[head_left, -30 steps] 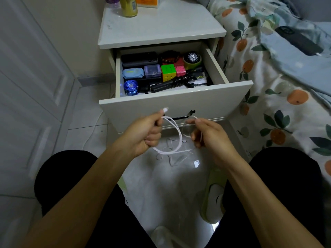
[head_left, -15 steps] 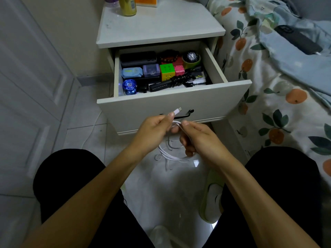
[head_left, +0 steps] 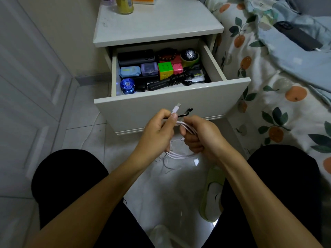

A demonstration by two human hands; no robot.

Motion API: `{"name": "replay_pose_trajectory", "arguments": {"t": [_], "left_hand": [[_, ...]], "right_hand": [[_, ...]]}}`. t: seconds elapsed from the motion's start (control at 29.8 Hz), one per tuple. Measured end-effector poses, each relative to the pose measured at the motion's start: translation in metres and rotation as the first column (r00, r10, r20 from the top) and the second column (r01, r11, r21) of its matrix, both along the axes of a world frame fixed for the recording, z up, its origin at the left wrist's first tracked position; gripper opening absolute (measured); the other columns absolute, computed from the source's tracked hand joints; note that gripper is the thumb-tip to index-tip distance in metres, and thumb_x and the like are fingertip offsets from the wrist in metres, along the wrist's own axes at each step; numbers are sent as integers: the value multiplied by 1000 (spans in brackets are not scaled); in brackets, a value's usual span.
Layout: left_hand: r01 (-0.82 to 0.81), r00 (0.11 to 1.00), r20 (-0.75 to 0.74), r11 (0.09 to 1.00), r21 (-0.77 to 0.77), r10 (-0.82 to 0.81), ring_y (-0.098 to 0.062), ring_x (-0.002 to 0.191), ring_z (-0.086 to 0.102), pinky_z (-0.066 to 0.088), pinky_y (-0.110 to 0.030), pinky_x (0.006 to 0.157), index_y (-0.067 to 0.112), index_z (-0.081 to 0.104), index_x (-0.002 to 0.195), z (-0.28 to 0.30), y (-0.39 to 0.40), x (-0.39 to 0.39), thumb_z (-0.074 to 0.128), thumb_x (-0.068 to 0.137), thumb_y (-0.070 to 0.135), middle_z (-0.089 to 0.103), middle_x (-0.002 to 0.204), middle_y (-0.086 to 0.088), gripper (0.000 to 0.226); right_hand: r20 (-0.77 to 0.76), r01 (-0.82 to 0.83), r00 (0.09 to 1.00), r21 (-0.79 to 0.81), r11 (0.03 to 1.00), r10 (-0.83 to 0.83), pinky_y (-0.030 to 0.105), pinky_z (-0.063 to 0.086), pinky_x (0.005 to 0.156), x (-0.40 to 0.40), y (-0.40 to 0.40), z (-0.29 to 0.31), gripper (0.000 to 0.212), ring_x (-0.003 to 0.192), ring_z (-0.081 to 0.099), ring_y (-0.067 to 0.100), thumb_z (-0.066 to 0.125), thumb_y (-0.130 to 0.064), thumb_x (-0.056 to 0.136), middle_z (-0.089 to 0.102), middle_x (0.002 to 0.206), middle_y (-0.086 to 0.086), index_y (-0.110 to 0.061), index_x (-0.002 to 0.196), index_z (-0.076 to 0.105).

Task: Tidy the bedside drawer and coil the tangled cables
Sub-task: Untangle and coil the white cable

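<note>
Clearly the coiling step is in hand: at the centre of the frame the left hand [head_left: 157, 130] pinches the plug end of the white cable [head_left: 186, 128], connector poking up past the thumb, while the right hand [head_left: 200, 136] is curled round the gathered loops, whose lower arcs hang below both hands. Above them the drawer [head_left: 179, 102] stands open, packed with small items including a black cable [head_left: 179, 78] that looks already bundled. Next, I judge, the free end needs wrapping or tucking before the coil goes into the drawer.
</note>
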State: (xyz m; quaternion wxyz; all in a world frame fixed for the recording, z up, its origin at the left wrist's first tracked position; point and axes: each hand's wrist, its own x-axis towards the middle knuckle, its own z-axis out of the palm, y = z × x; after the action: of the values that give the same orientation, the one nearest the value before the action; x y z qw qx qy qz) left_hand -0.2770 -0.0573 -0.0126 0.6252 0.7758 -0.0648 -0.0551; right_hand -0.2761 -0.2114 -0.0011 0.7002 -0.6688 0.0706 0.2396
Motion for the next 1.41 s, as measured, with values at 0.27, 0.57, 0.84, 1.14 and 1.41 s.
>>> {"name": "replay_pose_trajectory", "arguments": {"t": [0.27,0.57,0.84,1.14,1.41], "left_hand": [[41,960,-274,996,-76,-61,-9,42,24,22,-22,42,22,60,63,9,1,9,42,103,43,31,49,8,49],[-249,867,-465,654,-714,-178,-5,33,20,18,-18,31,17,44,71,18,15,23,36,105,35,29,46,7,39],[-393,887,-461,563,-727,25,-6,35,21,22,-20,35,18,42,73,23,28,31,31,107,36,28,48,7,40],[-450,876,-396,760,-468,274,-9,38,23,17,-19,39,21,38,73,26,41,33,32,106,37,31,47,6,37],[-247,881,-469,789,-562,-58,-9,40,29,29,-21,41,14,53,78,20,38,26,42,98,23,35,50,5,24]], "right_hand": [[166,-120,979,13,993,116,18,20,40,3,-7,-5,43,41,19,9,44,-36,101,29,47,-8,-22,63,59],[-27,69,998,251,966,-64,43,50,93,5,7,-21,75,98,68,31,18,-56,101,72,102,18,0,108,68],[224,-210,948,-99,973,227,39,51,86,-10,24,-25,17,79,63,18,56,-15,87,67,80,14,-13,88,74],[311,127,910,-839,529,274,27,42,60,-15,-7,-32,27,74,54,11,63,-43,91,57,75,-4,-20,81,73],[247,430,871,35,902,-424,24,53,64,-17,3,-23,16,70,66,10,58,-9,93,74,93,10,-10,95,74]]}}
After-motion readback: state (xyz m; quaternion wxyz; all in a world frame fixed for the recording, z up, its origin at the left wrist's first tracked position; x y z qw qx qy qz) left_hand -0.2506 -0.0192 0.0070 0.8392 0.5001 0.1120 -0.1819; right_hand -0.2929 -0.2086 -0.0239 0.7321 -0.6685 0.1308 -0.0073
